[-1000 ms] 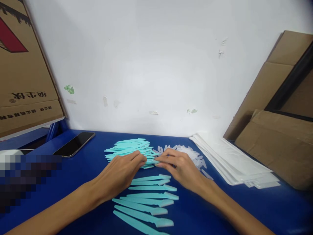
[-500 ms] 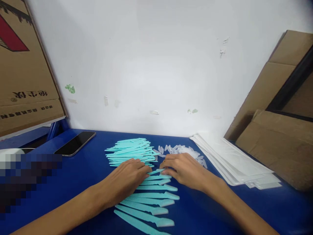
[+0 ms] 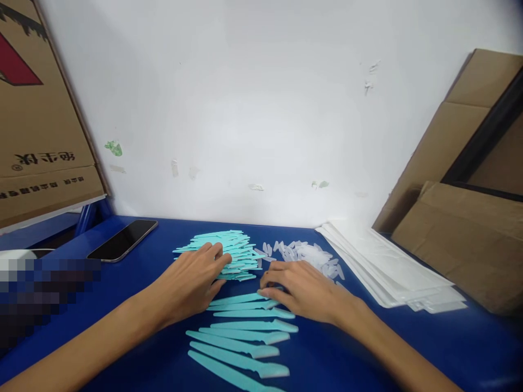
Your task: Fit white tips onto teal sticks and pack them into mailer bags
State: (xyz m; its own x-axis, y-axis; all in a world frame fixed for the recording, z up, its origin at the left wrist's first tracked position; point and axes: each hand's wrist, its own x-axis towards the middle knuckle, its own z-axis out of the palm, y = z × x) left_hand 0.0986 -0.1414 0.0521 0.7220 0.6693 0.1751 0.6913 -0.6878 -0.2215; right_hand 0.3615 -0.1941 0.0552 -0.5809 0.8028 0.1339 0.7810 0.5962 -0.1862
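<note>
Several turquoise eyebrow razors (image 3: 245,325) lie side by side in a loose row on the blue table, blade ends to the right. Behind them is a heap of the same razors (image 3: 220,237). My left hand (image 3: 200,277) rests over the heap's front left, fingers curved and thumb apart, with nothing seen held. At the row's far end, my right hand (image 3: 302,286) pinches the right end of a razor (image 3: 241,299) between thumb and fingers. Small clear plastic caps (image 3: 310,253) are piled just behind my right hand.
A phone (image 3: 122,240) lies at the left on the blue table (image 3: 134,277). White plastic bags (image 3: 379,269) are stacked at the right. Cardboard boxes stand on both sides, a printed one (image 3: 44,120) at left and a brown one (image 3: 461,245) at right. A white wall closes the back.
My left hand has left the far end of the row and moved left and back onto the heap. My right hand has shifted slightly left, staying at the row's far end.
</note>
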